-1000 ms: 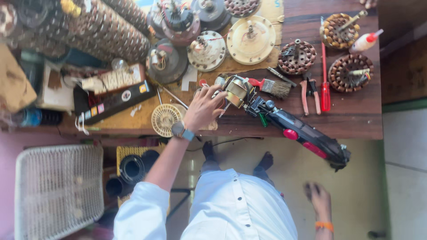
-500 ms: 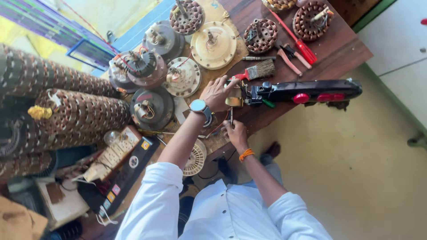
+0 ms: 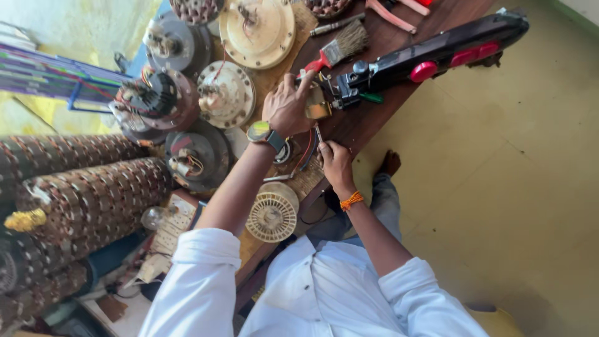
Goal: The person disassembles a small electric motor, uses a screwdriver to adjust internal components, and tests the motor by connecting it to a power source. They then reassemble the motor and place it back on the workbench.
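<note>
A long black power tool with red buttons (image 3: 437,53) lies across the brown wooden bench (image 3: 374,118). My left hand (image 3: 286,109), with a wristwatch on it, grips the brass-coloured front end of the tool (image 3: 317,107). My right hand (image 3: 336,163), with an orange thread at the wrist, is closed on a small thin metal tool (image 3: 316,134) just below that front end. Red and dark wires (image 3: 304,153) run beside it.
A red-handled paintbrush (image 3: 340,47) lies just beyond the power tool. Several round fan motors (image 3: 226,93) crowd the bench's far side, with a cream ribbed fan disc (image 3: 272,215) near the edge. Stacked copper-wound stators (image 3: 93,193) fill the left. Yellowish floor (image 3: 499,200) lies to the right.
The view has swung and closed in. My right hand came up from my side to the bench and now holds the small tool under the power tool's front end; my left hand stays there.
</note>
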